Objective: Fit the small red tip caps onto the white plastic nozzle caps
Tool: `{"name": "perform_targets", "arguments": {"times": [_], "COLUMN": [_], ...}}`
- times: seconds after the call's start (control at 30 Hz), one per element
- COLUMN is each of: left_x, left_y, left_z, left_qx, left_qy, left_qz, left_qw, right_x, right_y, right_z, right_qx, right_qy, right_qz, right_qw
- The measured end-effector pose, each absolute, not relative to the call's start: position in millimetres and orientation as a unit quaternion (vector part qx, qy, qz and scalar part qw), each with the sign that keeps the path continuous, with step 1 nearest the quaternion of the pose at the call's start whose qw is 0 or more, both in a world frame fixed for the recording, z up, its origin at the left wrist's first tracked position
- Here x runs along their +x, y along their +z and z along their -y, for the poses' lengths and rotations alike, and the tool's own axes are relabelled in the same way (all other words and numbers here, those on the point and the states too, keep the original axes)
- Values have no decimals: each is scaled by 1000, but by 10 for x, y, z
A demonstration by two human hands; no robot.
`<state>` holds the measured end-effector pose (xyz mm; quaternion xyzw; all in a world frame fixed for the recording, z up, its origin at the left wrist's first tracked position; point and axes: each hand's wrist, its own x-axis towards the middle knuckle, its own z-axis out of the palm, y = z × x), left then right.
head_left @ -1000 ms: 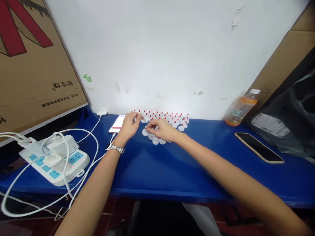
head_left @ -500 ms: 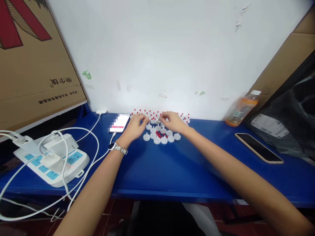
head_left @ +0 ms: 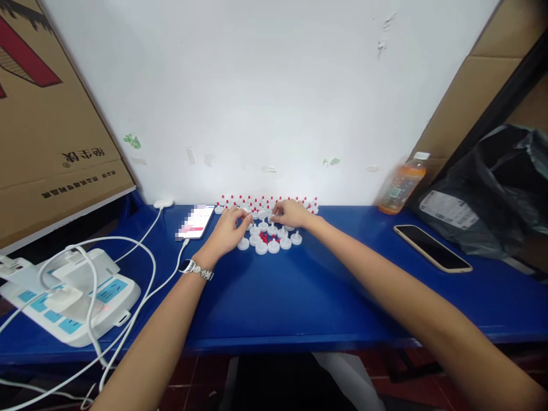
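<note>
White, round, spouted plastic caps (head_left: 261, 248) look light and stiff, best pinched by the spout (head_left: 273, 240). Left hand (head_left: 229, 230) and right hand (head_left: 293, 213) curl nearby; whether fingers clamp any, I cannot tell.

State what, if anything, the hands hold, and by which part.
Cannot be told: the left hand and right hand are at white caps, but any grip is too small to see.

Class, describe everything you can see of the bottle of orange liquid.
The bottle looks like clear plastic, holding orange liquid, with a white cap on top and a printed label too small to read. It stands on the blue table near the white wall, left of a dark bag. Whether it touches the wall is unclear.
</note>
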<state>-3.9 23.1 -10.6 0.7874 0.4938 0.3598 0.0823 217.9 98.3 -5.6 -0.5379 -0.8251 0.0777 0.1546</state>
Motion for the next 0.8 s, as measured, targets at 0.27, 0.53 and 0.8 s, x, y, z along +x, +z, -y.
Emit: {"name": "perform_targets", "arguments": {"times": [0.27,0.53,0.8], "left_x": [-36,-42,-41], "left_y": [-47,-30,-40], "left_z": [-212,-188,-198], "left_qx": [778,781,788], "left_qy": [414,414,409], "left_qz": [-468,-464,-453], "left_qw": [62,64,74], "right_x": [2178,2177,2195], "right_y": [-36,-38,129], "right_z": [-1039,-1062,-1138], "right_qx": [-501,-501,-495], "right_qy": [63,58,73], "right_qz": [854,857,864], "right_qw": [124,102,53]}}
